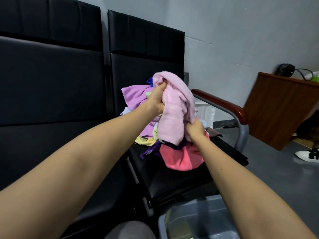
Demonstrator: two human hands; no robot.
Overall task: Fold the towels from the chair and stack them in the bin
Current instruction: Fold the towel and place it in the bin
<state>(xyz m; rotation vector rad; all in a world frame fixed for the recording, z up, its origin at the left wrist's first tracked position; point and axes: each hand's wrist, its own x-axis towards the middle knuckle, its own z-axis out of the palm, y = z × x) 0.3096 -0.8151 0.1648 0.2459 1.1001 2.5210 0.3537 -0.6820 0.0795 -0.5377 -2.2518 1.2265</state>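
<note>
Gripping a pale pink towel (172, 111) with both hands, the person holds it bunched and unfolded above the pile, in the head view, the only one given. The left hand (156, 100) has its fingers curled tight round the towel's upper part. The right hand (196, 129) clamps the lower right edge, fingers closed on the cloth.

Under it, the pile of towels (138, 100) covers the back and right side of the chair seat (172, 185), reaching toward the edge by the armrest (222, 104). A coral towel (181, 157) lies nearest the front edge, with a purple towel (151, 150) and a yellow towel (145, 141) beside it, all crumpled.

The grey bin (161, 219) stands at the bottom of the view, just beyond the seat's front corner. Most of its inside is hidden by the right forearm, so I cannot tell whether any folded towel is in it.

The task looks to be at an early stage: this towel is picked up but not yet folded, and many wait.
</note>
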